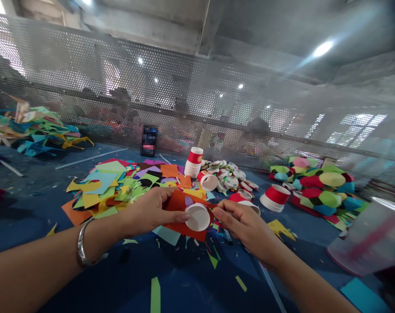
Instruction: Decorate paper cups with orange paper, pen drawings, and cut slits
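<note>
My left hand (150, 211) is closed on a sheet of orange-red paper (178, 204), thumb on top. A small white paper cup (198, 217) lies bottom-up on that sheet, and the thumb tip touches its left side. My right hand (246, 226) is closed too, its fingertips pinching at the cup's right edge and the paper. A silver bangle (82, 243) sits on my left wrist. Both hands hover just above the blue table (184, 278).
A heap of coloured paper scraps (119, 184) lies behind my hands. Red-and-white paper cups (194, 161) and a pile of flattened cup pieces (230, 176) stand further back, another cup (276, 197) to the right. Coloured paper balls (321, 189) lie far right, a clear container (370, 239) near right.
</note>
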{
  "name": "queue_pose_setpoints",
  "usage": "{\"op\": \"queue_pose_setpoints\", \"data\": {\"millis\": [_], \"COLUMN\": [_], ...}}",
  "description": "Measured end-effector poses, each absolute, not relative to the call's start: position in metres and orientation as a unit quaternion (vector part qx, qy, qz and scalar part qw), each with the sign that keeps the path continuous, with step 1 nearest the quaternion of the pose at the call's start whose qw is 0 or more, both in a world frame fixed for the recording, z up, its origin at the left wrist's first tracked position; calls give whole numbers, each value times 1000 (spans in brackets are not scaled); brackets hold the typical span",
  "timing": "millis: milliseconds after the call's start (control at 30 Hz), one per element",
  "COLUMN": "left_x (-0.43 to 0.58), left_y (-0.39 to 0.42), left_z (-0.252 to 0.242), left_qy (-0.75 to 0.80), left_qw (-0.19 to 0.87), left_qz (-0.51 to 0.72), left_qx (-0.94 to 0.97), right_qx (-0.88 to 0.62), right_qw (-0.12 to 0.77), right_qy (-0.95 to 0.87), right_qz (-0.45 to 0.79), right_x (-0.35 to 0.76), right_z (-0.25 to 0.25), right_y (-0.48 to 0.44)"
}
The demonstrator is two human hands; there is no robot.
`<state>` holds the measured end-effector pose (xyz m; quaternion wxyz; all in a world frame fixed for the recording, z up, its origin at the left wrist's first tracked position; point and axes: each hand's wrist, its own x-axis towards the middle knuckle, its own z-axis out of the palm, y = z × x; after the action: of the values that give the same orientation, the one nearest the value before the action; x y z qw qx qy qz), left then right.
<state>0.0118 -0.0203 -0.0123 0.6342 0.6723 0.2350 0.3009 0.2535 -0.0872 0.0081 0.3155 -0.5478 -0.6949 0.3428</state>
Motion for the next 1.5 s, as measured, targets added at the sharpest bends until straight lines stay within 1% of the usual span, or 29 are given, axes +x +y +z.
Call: {"op": "queue_pose_setpoints", "data": {"millis": [467,633,767,933,1167,1367,1500], "left_x": [11,12,13,13,14,13,11], "left_y": [-19,-21,-22,-21,-21,-21,-19], "left_z": [-13,-11,-9,-11,-15,-12,-11], "left_qy": [240,235,242,250,221,240,253], "left_qw": [618,638,632,628,646,639,608], "left_qz": [294,284,279,284,277,277,285], "left_qx": [688,676,681,680,676,677,697], "right_qx": [-531,-534,-528,-525,-527,-528,-531], "right_qw": [321,333,339,339,342,350,343], "right_qy": [-711,-684,-672,-672,-669,-662,-665], "right_qz": [330,368,393,397,397,400,397], "right_x": [255,254,254,256,252,254,254], "right_z": [9,6,4,2,4,3,4], "right_y": [-89,-89,-87,-87,-87,-86,-87]}}
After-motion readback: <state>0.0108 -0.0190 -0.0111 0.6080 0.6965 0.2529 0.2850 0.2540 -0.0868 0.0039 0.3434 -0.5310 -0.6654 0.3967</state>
